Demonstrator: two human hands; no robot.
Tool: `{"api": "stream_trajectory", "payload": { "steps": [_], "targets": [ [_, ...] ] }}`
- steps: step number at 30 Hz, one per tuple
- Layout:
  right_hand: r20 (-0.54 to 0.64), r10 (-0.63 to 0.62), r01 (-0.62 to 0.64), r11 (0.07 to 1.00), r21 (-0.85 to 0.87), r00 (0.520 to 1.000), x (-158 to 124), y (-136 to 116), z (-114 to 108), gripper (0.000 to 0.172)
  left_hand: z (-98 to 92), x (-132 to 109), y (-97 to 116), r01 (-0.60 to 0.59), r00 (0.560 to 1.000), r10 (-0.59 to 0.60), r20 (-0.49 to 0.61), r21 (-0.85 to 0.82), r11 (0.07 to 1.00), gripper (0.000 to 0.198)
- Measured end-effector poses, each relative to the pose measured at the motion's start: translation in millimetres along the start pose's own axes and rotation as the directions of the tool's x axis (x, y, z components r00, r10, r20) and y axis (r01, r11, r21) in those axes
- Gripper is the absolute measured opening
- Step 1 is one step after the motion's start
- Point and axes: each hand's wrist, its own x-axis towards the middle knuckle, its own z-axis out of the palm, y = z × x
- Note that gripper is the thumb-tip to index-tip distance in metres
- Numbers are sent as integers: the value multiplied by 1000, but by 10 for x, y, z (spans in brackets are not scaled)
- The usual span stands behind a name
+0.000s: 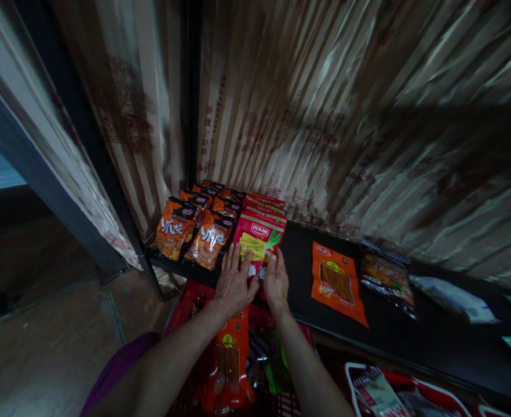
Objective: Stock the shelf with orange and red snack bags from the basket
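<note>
A row of overlapping red snack bags (259,230) lies on the black shelf (299,278). My left hand (237,281) rests on the lower left part of the front red bag, its fingers spread. Against the bag's lower right edge is my right hand (276,282), with its fingers extended and close together; its thumb side is partly hidden. Black-and-orange snack bags (210,238) stand in two rows just left of the red ones. To the right, a flat orange packet (336,281) lies apart from them.
A red basket (189,301) with orange packets (229,359) and a green item sits below my arms. Farther right on the shelf are a dark packet (388,278) and a white packet (455,298). A dark post (103,191) rises at left; patterned sheeting hangs behind.
</note>
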Motion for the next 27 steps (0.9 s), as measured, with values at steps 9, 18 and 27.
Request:
{"api": "stream_trajectory", "payload": {
  "steps": [9,18,27],
  "targets": [
    [-23,-10,10,1000,27,1000,47,-13,-21,74,-14,-2,-4,5,1000,-5,8,6,1000,67],
    [40,1,0,1000,-4,999,124,-44,-6,75,-33,3,25,-31,999,30,19,32,999,76],
    [76,-39,39,999,2,996,-24,69,-89,74,-54,-1,31,-15,999,14,36,16,1000,73]
  ]
}}
